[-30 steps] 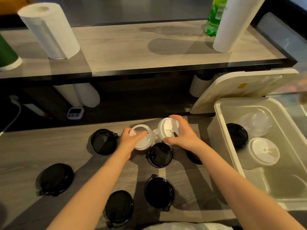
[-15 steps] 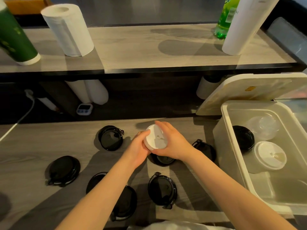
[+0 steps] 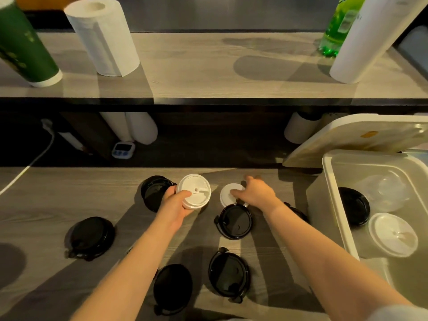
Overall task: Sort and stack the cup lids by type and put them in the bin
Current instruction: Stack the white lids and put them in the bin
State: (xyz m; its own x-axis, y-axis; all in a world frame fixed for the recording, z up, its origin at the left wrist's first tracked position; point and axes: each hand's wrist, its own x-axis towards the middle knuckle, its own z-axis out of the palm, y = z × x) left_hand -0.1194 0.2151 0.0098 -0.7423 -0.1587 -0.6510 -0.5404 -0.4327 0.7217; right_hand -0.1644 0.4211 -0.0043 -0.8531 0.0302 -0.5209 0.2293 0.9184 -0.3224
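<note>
My left hand (image 3: 177, 205) holds a small stack of white cup lids (image 3: 195, 189) above the wooden counter. My right hand (image 3: 257, 193) rests its fingers on another white lid (image 3: 228, 194) lying on the counter. Several black lids lie around: one behind my left hand (image 3: 154, 191), one in front of the white lid (image 3: 235, 221), one at the left (image 3: 91, 236), two near the front (image 3: 229, 274) (image 3: 172, 287). The open white bin (image 3: 328, 188) at the right holds a black lid stack (image 3: 353, 205), a white lid stack (image 3: 392, 235) and clear lids (image 3: 384, 191).
The bin's cover (image 3: 356, 137) leans behind the bin. On the raised shelf stand a paper towel roll (image 3: 103, 35), a green cup stack (image 3: 23, 42), a green bottle (image 3: 337, 26) and a white roll (image 3: 368, 38). A small timer (image 3: 122, 149) and a white cable (image 3: 30, 163) sit under the shelf.
My hands pressed two white lids together into a stack, then parted. My left hand kept the stack and moved left; my right hand reached right onto another white lid.
</note>
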